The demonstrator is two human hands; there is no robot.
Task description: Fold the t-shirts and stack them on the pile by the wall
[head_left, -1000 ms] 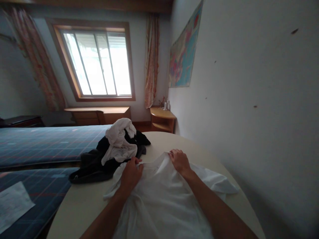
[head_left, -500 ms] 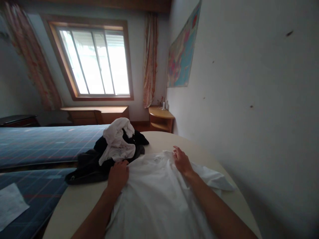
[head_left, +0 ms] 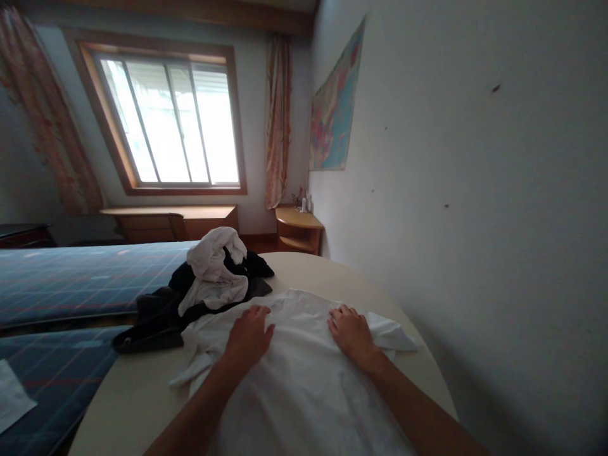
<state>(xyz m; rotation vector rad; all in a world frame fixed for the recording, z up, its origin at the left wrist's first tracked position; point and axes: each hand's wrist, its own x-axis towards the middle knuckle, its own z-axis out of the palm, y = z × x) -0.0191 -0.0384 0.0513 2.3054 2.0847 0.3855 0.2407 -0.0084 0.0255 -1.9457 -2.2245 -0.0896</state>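
A white shirt (head_left: pixel 304 373) lies spread over the round table, its sleeves reaching out to the left and right. My left hand (head_left: pixel 250 335) rests on the left upper part of the shirt, palm down, with the thumb apart from the fingers. On the right upper part lies my right hand (head_left: pixel 351 332), fingers spread and slightly bent on the cloth. Neither hand grips the fabric. Just beyond my left hand is a heap of dark clothes (head_left: pixel 161 310) with a crumpled white garment (head_left: pixel 213 269) on top.
The cream round tabletop (head_left: pixel 327 272) carries the clothes. Blue plaid mattresses (head_left: pixel 95 278) lie to the left, with a white sheet of paper (head_left: pixel 12 396) on the nearer one. A wall (head_left: pixel 427 253) runs along the right. A corner shelf (head_left: pixel 299 221) and desk (head_left: pixel 209 218) stand behind.
My left hand has moved right from the shirt's left edge onto its upper part, and the left sleeve now lies spread out. My right hand has settled flatter on the cloth. The view has shifted slightly.
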